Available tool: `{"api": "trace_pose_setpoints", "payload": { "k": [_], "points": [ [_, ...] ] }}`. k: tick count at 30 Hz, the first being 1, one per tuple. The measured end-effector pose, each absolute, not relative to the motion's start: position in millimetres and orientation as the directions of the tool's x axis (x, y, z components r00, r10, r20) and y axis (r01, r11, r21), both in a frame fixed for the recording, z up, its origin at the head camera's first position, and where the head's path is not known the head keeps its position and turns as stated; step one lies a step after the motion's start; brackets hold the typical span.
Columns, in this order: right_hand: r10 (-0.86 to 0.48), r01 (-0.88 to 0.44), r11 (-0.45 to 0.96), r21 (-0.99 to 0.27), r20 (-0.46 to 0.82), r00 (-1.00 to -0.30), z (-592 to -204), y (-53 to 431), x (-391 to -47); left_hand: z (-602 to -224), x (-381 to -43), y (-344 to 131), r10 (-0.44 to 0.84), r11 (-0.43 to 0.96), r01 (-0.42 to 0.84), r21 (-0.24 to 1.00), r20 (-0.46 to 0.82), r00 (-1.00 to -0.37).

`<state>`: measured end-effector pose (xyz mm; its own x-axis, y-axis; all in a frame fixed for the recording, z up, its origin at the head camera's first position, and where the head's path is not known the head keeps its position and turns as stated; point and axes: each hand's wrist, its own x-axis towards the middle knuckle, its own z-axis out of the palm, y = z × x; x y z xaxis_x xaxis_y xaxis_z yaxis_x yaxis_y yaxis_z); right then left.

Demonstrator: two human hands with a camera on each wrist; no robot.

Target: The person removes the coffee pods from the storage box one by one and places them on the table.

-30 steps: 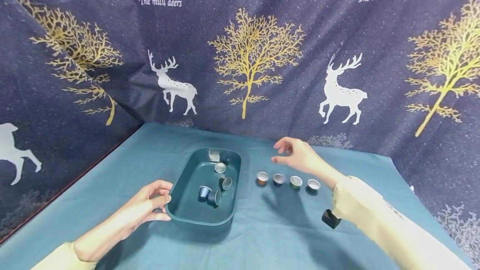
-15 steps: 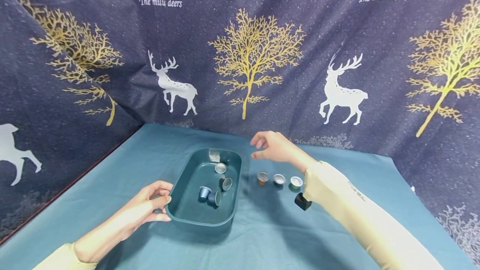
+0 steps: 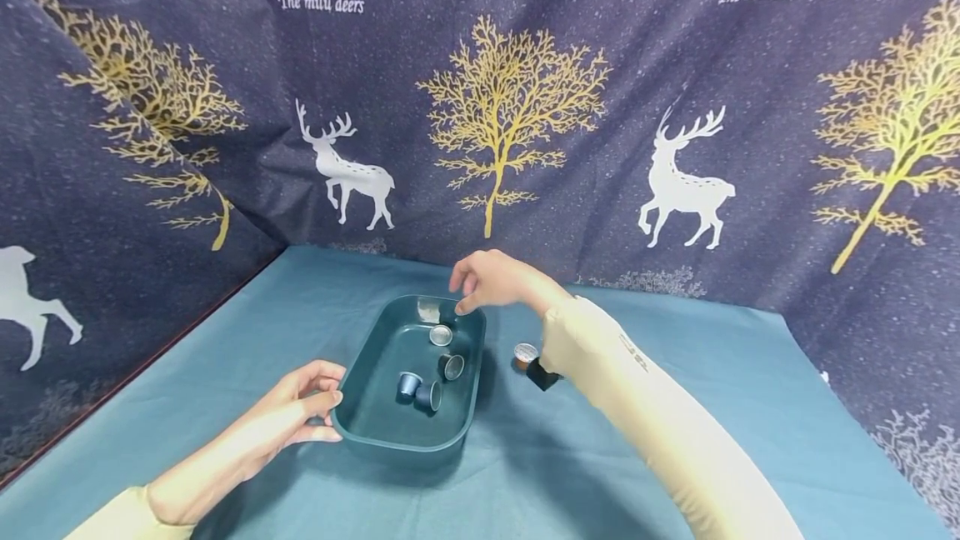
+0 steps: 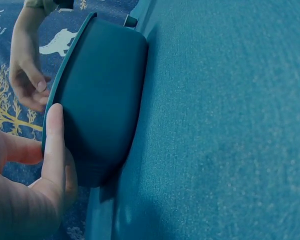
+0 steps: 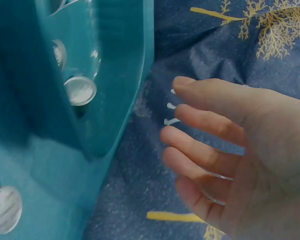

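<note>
My left hand point(image 3: 303, 402) grips the left rim of a dark teal plastic tub point(image 3: 397, 446), thumb and fingers on either side of its edge point(image 4: 52, 95). Inside lie several coffee capsules: a silver-lidded one point(image 3: 440, 335) toward the back, a dark one point(image 3: 452, 367) on its side, and a blue pair point(image 3: 408, 383) touching nearer the front. Over the tub's back right corner hovers my right hand point(image 3: 495, 280), fingers loosely bent and apart, holding nothing in the right wrist view. An orange capsule point(image 3: 524, 354) with a silver lid stands on the cloth right of the tub.
A teal cloth point(image 3: 315, 307) covers the table, backed by a dark blue curtain point(image 3: 420, 73) printed with deer and trees. A small black device point(image 3: 542, 374) sits under the right wrist. The right sleeve point(image 3: 637, 390) hides the capsules beyond the orange one.
My right hand has moved left from above the row of capsules to the tub's back right corner, its sleeve now covering most of the row. The left hand and the tub stay put.
</note>
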<state>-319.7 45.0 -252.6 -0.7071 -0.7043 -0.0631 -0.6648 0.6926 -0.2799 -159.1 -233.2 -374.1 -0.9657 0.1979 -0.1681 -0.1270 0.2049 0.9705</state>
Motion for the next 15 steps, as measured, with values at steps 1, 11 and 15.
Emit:
{"api": "trace_pose_setpoints", "payload": {
  "k": [1, 11, 15],
  "points": [
    [-0.707, -0.668, 0.692, -0.272, -0.072, -0.703, -252.8, 40.4, -320.0, -374.2, -159.3, -233.1, 0.199, 0.206, -0.127, 0.970, -0.169, -0.965],
    [-0.708, -0.676, 0.704, -0.218, -0.137, -0.692, -265.5, 1.1, -318.2, -374.8, -159.0, -232.9, 0.210, 0.205, -0.123, 0.971, -0.167, -0.963],
    [-0.720, -0.700, 0.694, -0.170, -0.143, -0.679, -275.6, -8.8, -316.9, -374.7, -159.7, -233.4, 0.207, 0.205, -0.124, 0.971, -0.167, -0.964]
  ]
}}
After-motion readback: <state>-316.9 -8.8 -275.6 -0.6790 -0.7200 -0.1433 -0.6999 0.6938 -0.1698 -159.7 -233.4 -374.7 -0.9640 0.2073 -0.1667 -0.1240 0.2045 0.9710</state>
